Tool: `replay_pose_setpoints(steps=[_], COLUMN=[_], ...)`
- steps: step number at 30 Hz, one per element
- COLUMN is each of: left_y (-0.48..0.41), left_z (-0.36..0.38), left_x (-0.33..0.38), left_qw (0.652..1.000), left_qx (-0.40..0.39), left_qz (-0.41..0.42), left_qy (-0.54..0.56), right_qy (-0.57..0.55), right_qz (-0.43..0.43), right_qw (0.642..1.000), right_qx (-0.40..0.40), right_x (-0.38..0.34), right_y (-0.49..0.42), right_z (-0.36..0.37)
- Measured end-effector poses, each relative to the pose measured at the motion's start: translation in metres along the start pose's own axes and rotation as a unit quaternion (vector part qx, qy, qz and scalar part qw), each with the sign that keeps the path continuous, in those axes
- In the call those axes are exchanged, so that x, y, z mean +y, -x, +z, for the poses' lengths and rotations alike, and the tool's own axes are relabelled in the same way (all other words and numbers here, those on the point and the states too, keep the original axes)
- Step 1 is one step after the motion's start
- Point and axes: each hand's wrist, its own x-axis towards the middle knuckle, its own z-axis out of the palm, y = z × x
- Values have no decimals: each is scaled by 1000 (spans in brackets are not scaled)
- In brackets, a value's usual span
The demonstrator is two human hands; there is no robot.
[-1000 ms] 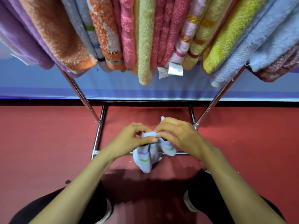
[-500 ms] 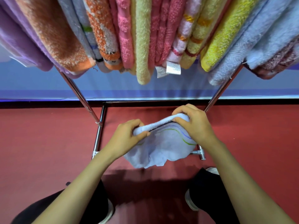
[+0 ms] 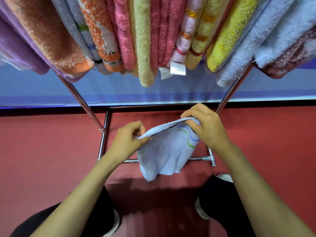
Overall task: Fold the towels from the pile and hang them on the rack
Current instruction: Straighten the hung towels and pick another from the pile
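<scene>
Towel (image 3: 164,151) hangs between your hands, its top edge running eight to two o'clock; left hand (image 3: 126,140) and right hand (image 3: 210,129) each pinch one end. Rack (image 3: 195,158) stands at twelve o'clock, right hand nearer.

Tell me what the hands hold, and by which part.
One pale blue towel, by its top edge: the left hand pinches the left end, the right hand the right end.

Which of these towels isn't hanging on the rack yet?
The pale lilac towel with green and purple curved stripes, held by its top edge in the left hand and right hand; the other towels all drape over the rack.
</scene>
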Motion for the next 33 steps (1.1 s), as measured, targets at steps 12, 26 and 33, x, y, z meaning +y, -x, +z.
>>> replay_pose_setpoints(steps=[12,26,33], left_y=[-4,-12,-7], left_z=[-9,-32,-28], left_x=[-10,-8,2], left_qw=[998,893,911], left_qx=[6,74,-28], left_qz=[-23,-125,-71], left_qy=[-62,427,405], right_qy=[-15,202,282], right_qz=[43,213,251], right_qw=[998,942,916], right_qx=[39,-165,-139], right_x=[6,31,9], right_y=[-6,-2,-3], right_z=[-6,-3,-2])
